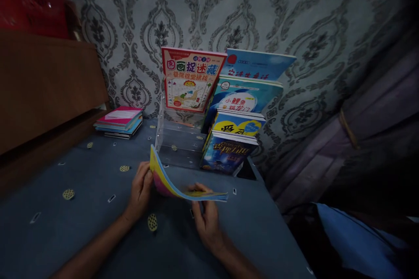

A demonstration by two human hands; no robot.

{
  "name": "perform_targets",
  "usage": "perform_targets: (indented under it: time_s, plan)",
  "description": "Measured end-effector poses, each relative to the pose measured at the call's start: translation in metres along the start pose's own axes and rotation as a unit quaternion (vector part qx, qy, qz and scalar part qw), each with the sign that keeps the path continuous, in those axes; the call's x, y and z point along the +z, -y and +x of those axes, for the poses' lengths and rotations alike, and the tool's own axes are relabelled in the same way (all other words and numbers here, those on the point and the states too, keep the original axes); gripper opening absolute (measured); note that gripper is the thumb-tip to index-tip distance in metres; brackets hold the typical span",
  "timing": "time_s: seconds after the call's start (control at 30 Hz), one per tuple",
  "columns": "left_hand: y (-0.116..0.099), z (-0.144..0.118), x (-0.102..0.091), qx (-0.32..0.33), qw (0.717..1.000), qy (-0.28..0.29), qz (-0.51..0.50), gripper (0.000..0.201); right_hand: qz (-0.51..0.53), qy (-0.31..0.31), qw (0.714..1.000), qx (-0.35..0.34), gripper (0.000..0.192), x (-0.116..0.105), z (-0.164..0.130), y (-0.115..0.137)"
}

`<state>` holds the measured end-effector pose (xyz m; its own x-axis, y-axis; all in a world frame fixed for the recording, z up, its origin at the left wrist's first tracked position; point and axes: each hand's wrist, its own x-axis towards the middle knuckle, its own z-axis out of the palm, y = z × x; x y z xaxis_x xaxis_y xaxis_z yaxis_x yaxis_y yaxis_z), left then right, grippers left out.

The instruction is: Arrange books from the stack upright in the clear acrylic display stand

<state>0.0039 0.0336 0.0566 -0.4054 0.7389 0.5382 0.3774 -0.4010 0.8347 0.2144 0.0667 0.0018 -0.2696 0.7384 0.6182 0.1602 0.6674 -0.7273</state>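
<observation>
A thin booklet (176, 185) is held in both hands just in front of the clear rack (178, 146), above the blue cloth (81, 209). The booklet's left end is gripped by the left hand (140, 192), fingers closed on its raised edge, so that this end is curled upward. Its right end is pinched by the right hand (206, 216), the thumb laid on top and the fingers underneath; this end is kept nearly flat.

On the rack's right side, four books are stood in rising steps: a dark blue book (225, 154) lowest, a yellow-and-blue book (237, 124) behind it, a teal book (244, 96) above that, and a light blue book (258, 65) at the back. A red-bordered book (190, 78) is propped on the rack's top left step; the steps below it are seen bare. A stack (119, 122) topped by a pink cover is laid well left of the rack, beside a wooden board (42, 87). Patterned wallpaper (310, 30) is seen behind the rack.
</observation>
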Motion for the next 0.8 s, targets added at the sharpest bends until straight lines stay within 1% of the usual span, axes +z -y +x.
perform_targets:
  time_s: [0.1,0.2,0.37,0.47,0.57,0.73,0.8]
  plan:
    - [0.003,0.003,-0.004,0.04,0.998,-0.005,0.038,0.035,0.001,0.012,1.0,0.022,0.03,0.0,0.0,-0.001]
    - [0.008,0.004,-0.008,0.053,0.997,0.001,0.05,0.028,0.009,0.012,0.999,0.034,0.027,0.001,0.002,-0.003]
    - [0.01,0.006,-0.01,0.035,0.999,0.009,0.035,0.027,0.046,0.007,0.998,0.052,0.022,0.003,0.006,-0.004]
    - [0.009,0.008,-0.011,0.013,1.0,-0.001,0.016,0.027,0.064,0.011,0.995,0.073,0.021,0.002,0.01,-0.001]
    - [0.009,0.011,-0.012,-0.005,1.0,-0.018,-0.005,0.028,0.062,0.008,0.995,0.078,0.018,0.002,0.016,0.004]
    - [0.006,0.015,-0.012,-0.012,0.998,-0.052,-0.026,0.031,0.05,-0.002,0.996,0.076,0.018,-0.001,0.03,0.01]
    - [0.006,0.015,-0.011,-0.015,0.998,-0.052,-0.022,0.031,0.052,0.0,0.996,0.079,0.018,-0.003,0.034,0.011]
